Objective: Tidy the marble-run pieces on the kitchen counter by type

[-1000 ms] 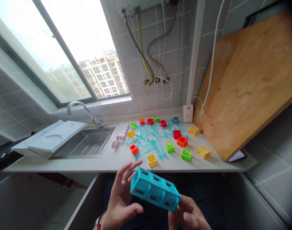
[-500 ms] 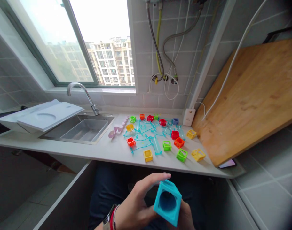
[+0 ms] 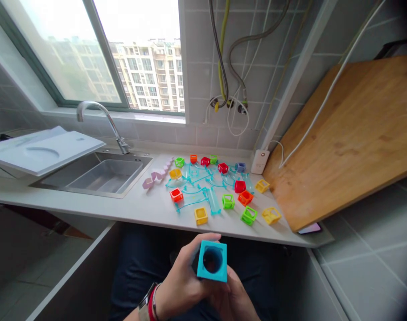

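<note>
A turquoise square block (image 3: pixel 219 276) with a round hole through its face is held low in front of the counter, its open end turned up to me. My left hand (image 3: pixel 181 276), with a watch and a red band at the wrist, is closed around its left side, thumb and fingers on it. My right hand (image 3: pixel 238 296) grips from below and the right; its fingers are partly hidden behind the block. Nearest on the counter are a yellow cube frame (image 3: pixel 201 216) and a clear blue track piece (image 3: pixel 213 200).
Red, orange, green and yellow cube frames lie around several clear blue track pieces (image 3: pixel 190 203) on the white counter (image 3: pixel 143 209). A lilac zigzag strip (image 3: pixel 153 178) lies beside the sink (image 3: pixel 123 191). A wooden board (image 3: pixel 343 142) leans at right, near a white box (image 3: pixel 260 161).
The turquoise block has moved left and up a little and turned, so its holed face now looks squarely at me. My right hand shows more. The view has shifted slightly.
</note>
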Available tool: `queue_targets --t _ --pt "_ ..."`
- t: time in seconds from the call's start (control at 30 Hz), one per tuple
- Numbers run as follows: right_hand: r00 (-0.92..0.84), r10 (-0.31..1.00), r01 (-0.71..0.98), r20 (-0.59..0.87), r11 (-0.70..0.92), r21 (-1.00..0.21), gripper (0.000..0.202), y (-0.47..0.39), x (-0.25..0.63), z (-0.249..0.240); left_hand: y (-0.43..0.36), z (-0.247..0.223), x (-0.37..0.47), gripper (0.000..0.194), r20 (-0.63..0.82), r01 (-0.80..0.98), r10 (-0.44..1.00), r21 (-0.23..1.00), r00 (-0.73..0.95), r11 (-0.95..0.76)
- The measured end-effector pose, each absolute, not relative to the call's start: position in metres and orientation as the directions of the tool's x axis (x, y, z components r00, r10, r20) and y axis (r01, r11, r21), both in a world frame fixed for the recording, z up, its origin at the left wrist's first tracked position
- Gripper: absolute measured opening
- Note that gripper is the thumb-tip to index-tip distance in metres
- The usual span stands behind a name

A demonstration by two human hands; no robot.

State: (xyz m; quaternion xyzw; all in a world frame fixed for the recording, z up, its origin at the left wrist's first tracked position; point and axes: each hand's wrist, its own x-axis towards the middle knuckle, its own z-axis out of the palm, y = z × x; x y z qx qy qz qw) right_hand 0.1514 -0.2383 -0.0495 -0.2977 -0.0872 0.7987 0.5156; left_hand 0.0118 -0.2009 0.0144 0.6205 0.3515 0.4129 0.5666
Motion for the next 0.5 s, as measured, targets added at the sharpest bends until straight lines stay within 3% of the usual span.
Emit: queue_targets --t 0.13,0.3,0.5 --pt "-0.233 0.871 -0.728 -0.433 -0.452 -0.516 0.038 -0.228 0.157 -0.049 -0.194 0.001 0.006 0.065 0.129 -0.133 0.927 0.987 0.352 -0.088" --pt "-0.034 0.891 -0.616 -0.452 -0.375 -0.693 0.033 -0.214 0.187 -0.053 -0.141 0.024 -0.007 0.078 0.342 -0.03 0.902 0.937 0.264 -0.347" --pt "0.19 0.901 -0.462 -0.389 -0.268 -0.846 0.031 -0.182 0.222 -0.041 -0.047 0.084 -0.01 0.035 0.492 -0.206 0.87 0.848 -0.037 -0.488"
